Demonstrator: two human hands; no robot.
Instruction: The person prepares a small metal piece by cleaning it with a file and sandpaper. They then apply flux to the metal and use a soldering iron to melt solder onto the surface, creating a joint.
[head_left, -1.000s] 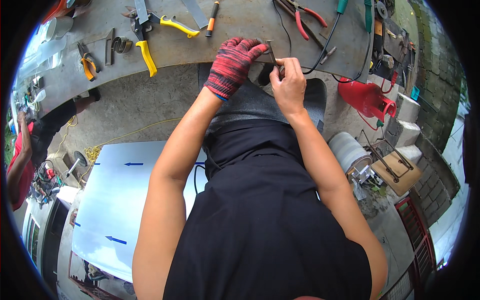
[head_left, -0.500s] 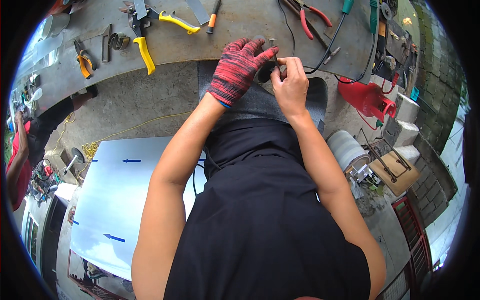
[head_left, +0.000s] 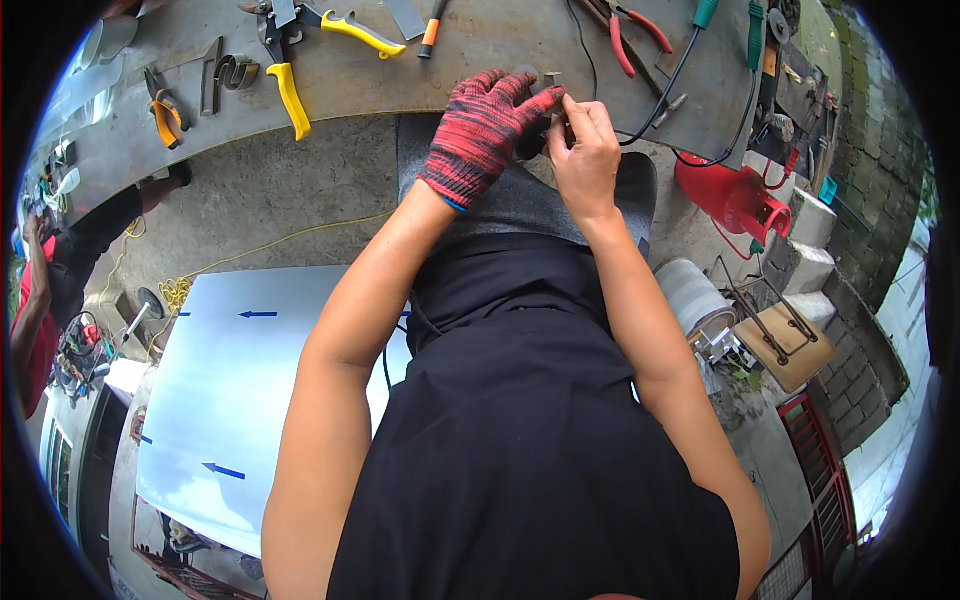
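Observation:
At the table's near edge my left hand point(head_left: 480, 135), in a red and black knit glove, is closed with its fingers bent forward. My bare right hand point(head_left: 588, 165) sits close against it, thumb and fingers pinched together. Between and under the hands shows a dark, rounded object point(head_left: 528, 147), mostly hidden, so its kind does not show. A small metal piece point(head_left: 552, 78) sticks out just beyond the gloved fingertips. What the right fingers pinch is hidden.
On the metal table point(head_left: 340, 95) lie yellow-handled snips point(head_left: 287, 100), orange pliers point(head_left: 165, 112), an orange-banded tool handle point(head_left: 430, 38), red-handled pliers point(head_left: 622, 45) and green-handled cables point(head_left: 705, 12). A red gas cylinder point(head_left: 730, 200) stands right. At far left is another person point(head_left: 40, 300).
Both hands stay together at the table edge. My right hand has shifted slightly and its fingers have moved up close to the gloved fingertips. The view has moved a little.

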